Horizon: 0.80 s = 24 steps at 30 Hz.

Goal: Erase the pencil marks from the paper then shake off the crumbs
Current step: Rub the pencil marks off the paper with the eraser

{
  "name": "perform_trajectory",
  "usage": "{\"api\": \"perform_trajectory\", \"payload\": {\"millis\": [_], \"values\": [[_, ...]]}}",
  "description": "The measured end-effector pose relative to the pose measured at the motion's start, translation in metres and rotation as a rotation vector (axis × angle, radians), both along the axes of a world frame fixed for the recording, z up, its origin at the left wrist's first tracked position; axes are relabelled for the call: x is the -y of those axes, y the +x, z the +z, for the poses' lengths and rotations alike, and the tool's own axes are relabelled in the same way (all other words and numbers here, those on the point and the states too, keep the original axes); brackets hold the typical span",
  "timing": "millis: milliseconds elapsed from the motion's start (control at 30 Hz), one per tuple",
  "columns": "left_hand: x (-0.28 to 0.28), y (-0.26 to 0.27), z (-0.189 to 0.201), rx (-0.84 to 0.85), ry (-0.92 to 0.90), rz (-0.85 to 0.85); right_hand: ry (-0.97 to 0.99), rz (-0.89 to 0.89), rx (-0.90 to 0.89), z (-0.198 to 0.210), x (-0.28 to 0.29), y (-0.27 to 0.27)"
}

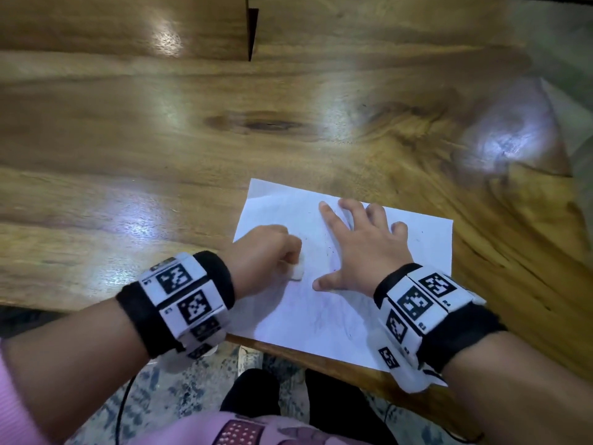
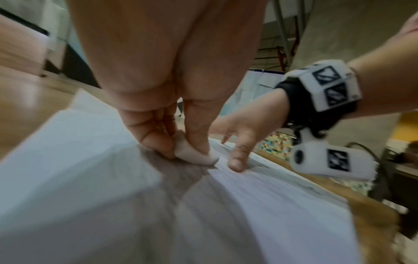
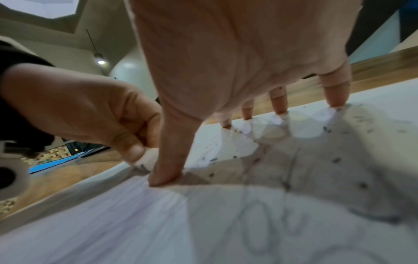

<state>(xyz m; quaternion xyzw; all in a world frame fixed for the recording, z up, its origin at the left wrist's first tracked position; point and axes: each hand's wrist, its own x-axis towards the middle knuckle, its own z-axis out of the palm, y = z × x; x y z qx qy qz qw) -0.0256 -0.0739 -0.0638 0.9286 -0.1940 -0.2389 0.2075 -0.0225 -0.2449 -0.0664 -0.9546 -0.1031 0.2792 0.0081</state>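
Observation:
A white sheet of paper [image 1: 337, 313] lies near the table's front edge, overhanging it slightly. Faint pencil loops [image 3: 267, 230] and dark eraser crumbs [image 3: 337, 159] show on it in the right wrist view. My left hand [image 1: 266, 255] pinches a small white eraser [image 1: 296, 273] and holds it down on the paper [image 2: 260, 205]; the eraser [image 2: 196, 157] sits between thumb and fingers. My right hand [image 1: 359, 245] lies flat with fingers spread, fingertips [image 3: 337, 103] pressing the sheet [image 3: 113, 223], just right of the eraser [image 3: 147, 160].
The wooden table [image 1: 160, 155] stretches far and left of the paper. A dark gap [image 1: 252, 30] splits the boards at the back. The table's front edge [image 1: 288, 343] runs under the sheet, with my legs and patterned floor below.

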Motion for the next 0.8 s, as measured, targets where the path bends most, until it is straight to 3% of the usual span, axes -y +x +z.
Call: {"api": "perform_trajectory", "payload": {"millis": [133, 400, 600, 700, 800], "values": [[-0.003, 0.030, 0.003, 0.085, -0.033, 0.226, -0.003, -0.001, 0.008, -0.001, 0.000, 0.000], [-0.016, 0.002, -0.006, 0.063, -0.041, 0.194, 0.004, 0.005, 0.008, 0.004, -0.004, 0.000], [-0.015, 0.003, -0.004, 0.035, -0.017, 0.206, 0.193, 0.067, 0.070, 0.004, -0.023, 0.002], [-0.015, 0.016, 0.004, -0.019, -0.038, 0.229, 0.188, 0.068, 0.089, 0.001, -0.022, 0.003], [-0.008, 0.047, 0.011, 0.072, -0.081, 0.324, 0.185, 0.066, 0.097, 0.001, -0.022, 0.004]]}}
